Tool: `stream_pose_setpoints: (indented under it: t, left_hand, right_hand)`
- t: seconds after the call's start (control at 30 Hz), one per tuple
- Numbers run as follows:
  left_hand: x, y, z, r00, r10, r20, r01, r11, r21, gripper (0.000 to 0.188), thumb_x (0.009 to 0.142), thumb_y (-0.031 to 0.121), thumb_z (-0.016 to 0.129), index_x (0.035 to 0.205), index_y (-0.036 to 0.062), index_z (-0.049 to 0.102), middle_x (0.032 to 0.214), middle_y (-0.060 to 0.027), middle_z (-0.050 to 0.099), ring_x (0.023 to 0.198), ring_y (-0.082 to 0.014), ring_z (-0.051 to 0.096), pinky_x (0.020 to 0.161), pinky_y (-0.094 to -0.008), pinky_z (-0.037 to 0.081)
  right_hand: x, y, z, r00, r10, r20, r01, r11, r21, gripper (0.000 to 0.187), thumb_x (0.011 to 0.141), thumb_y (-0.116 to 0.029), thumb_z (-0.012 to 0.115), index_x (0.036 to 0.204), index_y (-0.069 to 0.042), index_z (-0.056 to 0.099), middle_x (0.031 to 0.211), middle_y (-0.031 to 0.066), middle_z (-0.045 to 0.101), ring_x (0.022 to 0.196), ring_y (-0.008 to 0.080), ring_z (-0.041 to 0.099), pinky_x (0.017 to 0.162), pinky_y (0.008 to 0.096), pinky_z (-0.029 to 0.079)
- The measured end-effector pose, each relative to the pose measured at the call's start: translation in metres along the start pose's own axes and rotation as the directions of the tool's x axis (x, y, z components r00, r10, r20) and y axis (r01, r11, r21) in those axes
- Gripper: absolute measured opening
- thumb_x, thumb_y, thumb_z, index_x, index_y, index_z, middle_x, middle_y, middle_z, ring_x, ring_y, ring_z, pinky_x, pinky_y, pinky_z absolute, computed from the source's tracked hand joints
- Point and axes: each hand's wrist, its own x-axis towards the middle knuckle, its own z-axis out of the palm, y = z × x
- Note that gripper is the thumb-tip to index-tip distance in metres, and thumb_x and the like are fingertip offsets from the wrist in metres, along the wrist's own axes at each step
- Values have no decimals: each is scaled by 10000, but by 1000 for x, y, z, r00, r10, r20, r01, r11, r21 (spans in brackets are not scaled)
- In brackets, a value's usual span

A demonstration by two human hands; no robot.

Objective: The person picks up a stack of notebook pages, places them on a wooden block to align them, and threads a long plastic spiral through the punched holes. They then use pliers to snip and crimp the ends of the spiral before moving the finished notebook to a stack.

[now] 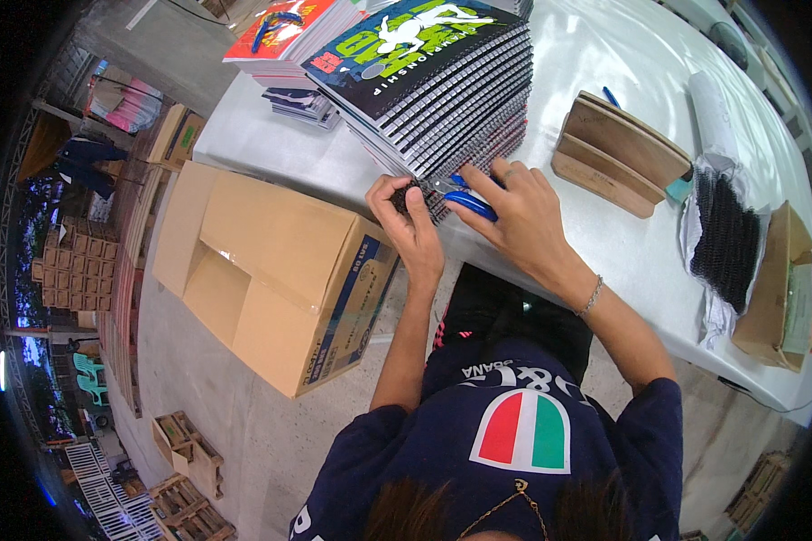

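Observation:
A tall stack of spiral-bound notebooks (451, 99) stands on the white table, its top cover dark with a green and white figure. At the stack's near lower corner my left hand (410, 230) is closed, thumb and fingers pinching a dark coiled edge of a notebook. My right hand (523, 212) grips blue-handled pliers (471, 206). Their metal jaws point left, close to the coil beside my left fingers. Just what lies between the jaws is too small to tell.
Left of the table sits a large cardboard box (271, 261) with raised flaps. Orange-covered books (284, 36) are piled behind. To the right are a wooden stand (618, 153), a pen (612, 96), black coils (724, 239) on white wrapping, and an upright carton (767, 298).

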Motion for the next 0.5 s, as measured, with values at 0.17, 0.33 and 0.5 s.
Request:
stream_pose_setpoints:
  t: [0.17, 0.33, 0.5]
  left_hand:
    - [1, 5, 3, 999, -28, -28, 29, 1000, 9, 262, 1046, 224, 394, 1147, -13, 440, 1152, -116, 443, 1064, -197, 436, 975, -334, 341]
    - [0, 18, 8, 974, -196, -114, 185, 978, -99, 327, 1053, 282, 359, 1197, -5, 421, 1173, -120, 435, 1072, -210, 437, 985, -349, 338]
    - [-2, 14, 6, 988, -137, -78, 129, 987, -96, 361, 1049, 304, 368, 1237, -2, 410, 1203, -126, 420, 1111, -223, 414, 1019, -368, 305]
  right_hand:
    - [-8, 3, 4, 989, 102, 103, -109, 992, 69, 320, 836, -363, 699, 1030, -113, 653, 802, 96, 583, 723, 263, 608, 632, 397, 475]
    - [-10, 2, -1, 998, 3, -60, -6, 998, -56, 369, 832, -387, 699, 1086, -122, 652, 910, 104, 570, 849, 263, 564, 743, 409, 425]
    - [-11, 3, 8, 1000, 22, -17, -22, 1000, -12, 400, 834, -398, 694, 1123, -126, 645, 953, 106, 558, 895, 263, 536, 777, 414, 392]
